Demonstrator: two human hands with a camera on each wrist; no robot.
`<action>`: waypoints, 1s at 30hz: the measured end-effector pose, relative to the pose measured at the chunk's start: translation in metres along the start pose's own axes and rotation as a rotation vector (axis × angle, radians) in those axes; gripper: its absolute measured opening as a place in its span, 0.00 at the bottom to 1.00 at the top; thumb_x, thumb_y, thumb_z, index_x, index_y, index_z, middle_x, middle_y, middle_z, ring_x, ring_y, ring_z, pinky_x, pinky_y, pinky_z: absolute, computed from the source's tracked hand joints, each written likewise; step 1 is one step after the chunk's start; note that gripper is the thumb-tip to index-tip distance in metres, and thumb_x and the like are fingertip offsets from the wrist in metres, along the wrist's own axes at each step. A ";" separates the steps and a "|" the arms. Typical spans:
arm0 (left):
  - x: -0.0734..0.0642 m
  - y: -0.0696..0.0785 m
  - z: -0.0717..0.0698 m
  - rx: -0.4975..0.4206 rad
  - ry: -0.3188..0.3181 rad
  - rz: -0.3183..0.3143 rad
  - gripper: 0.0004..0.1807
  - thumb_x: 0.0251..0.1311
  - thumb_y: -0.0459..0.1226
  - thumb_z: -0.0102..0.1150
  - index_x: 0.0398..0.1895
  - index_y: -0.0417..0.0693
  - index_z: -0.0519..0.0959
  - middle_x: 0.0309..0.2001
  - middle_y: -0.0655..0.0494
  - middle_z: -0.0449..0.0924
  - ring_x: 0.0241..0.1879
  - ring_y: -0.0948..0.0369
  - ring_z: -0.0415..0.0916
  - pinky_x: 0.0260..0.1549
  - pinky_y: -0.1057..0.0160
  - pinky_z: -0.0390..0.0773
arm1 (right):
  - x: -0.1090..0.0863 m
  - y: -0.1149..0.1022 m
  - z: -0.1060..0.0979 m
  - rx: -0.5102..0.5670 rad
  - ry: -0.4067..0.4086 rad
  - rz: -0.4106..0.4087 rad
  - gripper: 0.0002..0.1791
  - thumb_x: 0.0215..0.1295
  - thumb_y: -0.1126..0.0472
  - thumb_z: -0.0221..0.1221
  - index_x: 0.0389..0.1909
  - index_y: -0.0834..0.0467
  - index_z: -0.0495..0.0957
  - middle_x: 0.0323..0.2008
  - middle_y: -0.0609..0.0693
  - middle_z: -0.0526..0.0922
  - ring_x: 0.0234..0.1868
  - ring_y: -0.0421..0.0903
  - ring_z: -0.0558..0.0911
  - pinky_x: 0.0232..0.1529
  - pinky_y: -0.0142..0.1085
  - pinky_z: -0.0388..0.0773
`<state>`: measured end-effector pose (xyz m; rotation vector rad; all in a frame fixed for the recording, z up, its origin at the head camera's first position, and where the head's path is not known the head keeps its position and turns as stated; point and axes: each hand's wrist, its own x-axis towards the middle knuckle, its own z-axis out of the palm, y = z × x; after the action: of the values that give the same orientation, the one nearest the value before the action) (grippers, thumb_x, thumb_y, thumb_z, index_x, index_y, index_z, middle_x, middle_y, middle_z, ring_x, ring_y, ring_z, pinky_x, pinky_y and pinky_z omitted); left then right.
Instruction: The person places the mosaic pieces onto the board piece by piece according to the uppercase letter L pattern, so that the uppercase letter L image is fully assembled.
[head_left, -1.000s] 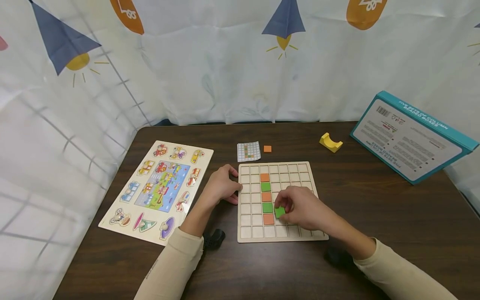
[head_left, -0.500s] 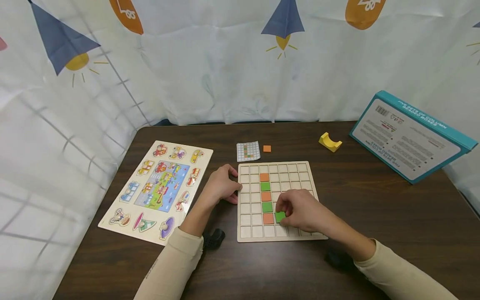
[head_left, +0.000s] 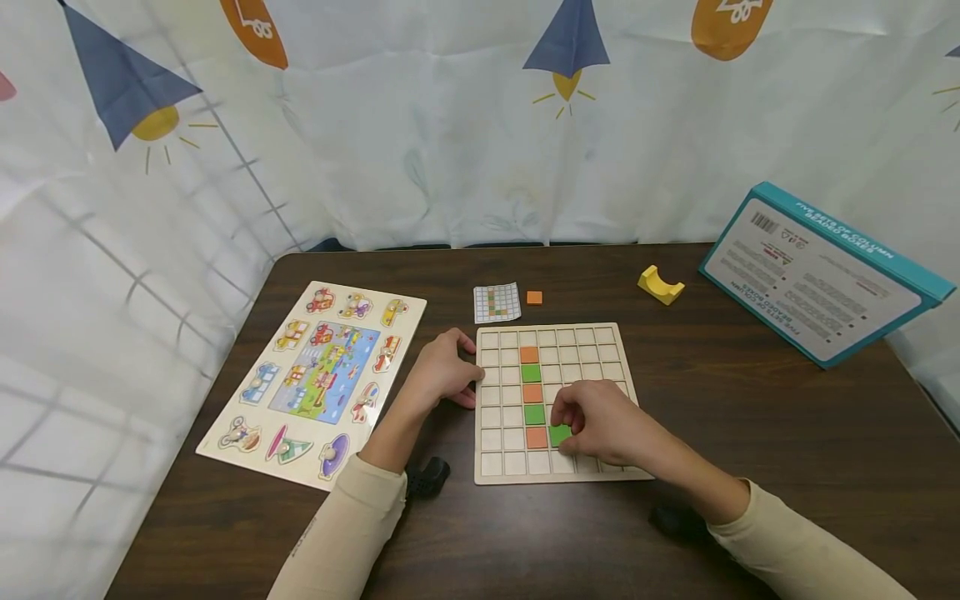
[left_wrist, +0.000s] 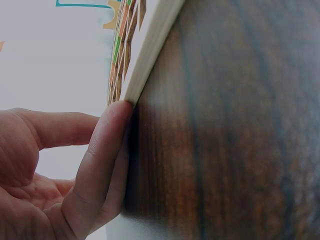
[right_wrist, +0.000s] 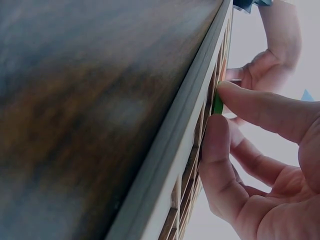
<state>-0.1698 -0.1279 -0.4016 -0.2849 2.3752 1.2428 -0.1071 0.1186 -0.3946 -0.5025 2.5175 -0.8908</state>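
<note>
A wooden grid board lies on the table with square cells. Three orange and two green tiles form one column in it, including a low orange tile and a green tile above it. My right hand pinches another green tile just right of the lowest orange one. In the right wrist view, thumb and finger sit at the edges of that green tile, against the grid. My left hand touches the board's left edge; a fingertip presses the board's side in the left wrist view.
Behind the board lie a printed pattern card and a loose orange tile. A picture peg puzzle lies at left. Farther right are a yellow curved block and a teal-edged box. A patterned curtain hangs behind the table.
The right hand and its green tile have moved slightly towards the near side, and the tile now lies flatter in the grid beside the orange one. The left hand stays at the board's edge.
</note>
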 end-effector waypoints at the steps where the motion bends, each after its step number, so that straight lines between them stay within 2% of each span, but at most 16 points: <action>1: 0.000 0.000 0.000 0.000 0.000 0.000 0.20 0.63 0.30 0.66 0.57 0.43 0.73 0.38 0.38 0.81 0.17 0.56 0.85 0.20 0.58 0.90 | 0.000 0.000 0.000 0.000 0.000 0.001 0.14 0.48 0.65 0.80 0.32 0.53 0.84 0.26 0.45 0.80 0.30 0.42 0.76 0.32 0.34 0.76; 30: -0.001 -0.001 -0.001 -0.007 0.003 0.002 0.20 0.63 0.29 0.66 0.56 0.43 0.73 0.39 0.37 0.81 0.17 0.56 0.85 0.20 0.58 0.90 | 0.000 0.002 0.001 0.020 -0.005 -0.015 0.13 0.50 0.66 0.79 0.32 0.53 0.84 0.26 0.44 0.80 0.30 0.43 0.76 0.31 0.33 0.77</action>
<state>-0.1683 -0.1290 -0.4015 -0.2871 2.3745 1.2531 -0.1071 0.1189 -0.3965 -0.5173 2.5014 -0.9184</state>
